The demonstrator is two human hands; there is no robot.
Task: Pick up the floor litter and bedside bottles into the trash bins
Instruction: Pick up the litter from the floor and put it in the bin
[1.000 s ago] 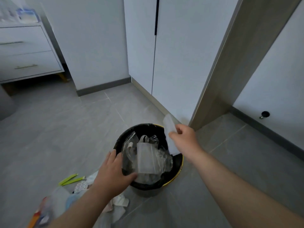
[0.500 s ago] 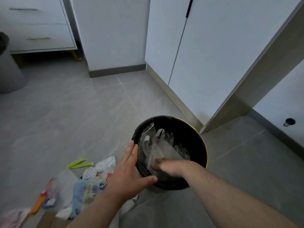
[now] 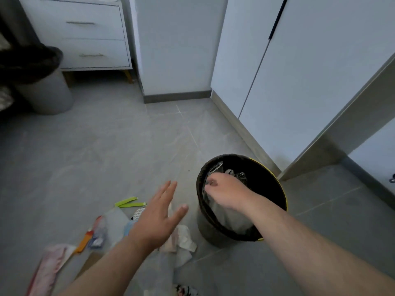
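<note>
A black-lined trash bin with a yellow rim [image 3: 275, 184] stands on the grey tile floor by the wardrobe. Crumpled clear plastic [image 3: 230, 218] fills it. My right hand [image 3: 226, 191] reaches inside at the bin's left side, its fingers curled into that plastic. To the left of the bin my left hand [image 3: 158, 218] hovers open, fingers spread, over a heap of floor litter. The heap includes green strips [image 3: 128, 202], a white tissue [image 3: 184, 238], an orange stick [image 3: 84, 242], a pink wrapper [image 3: 50, 265] and clear wrappers partly hidden by my forearm.
A second grey bin with a black liner [image 3: 47, 92] stands at the far left beside a white drawer unit [image 3: 85, 33]. White wardrobe doors [image 3: 299, 82] and a door frame [image 3: 333, 150] close off the right side. Bare tile floor [image 3: 106, 146] lies between the bins.
My right hand dropped the white paper into the bin and now digs into the plastic. My left hand let go of the rim and moved left over the litter. The view swung left.
</note>
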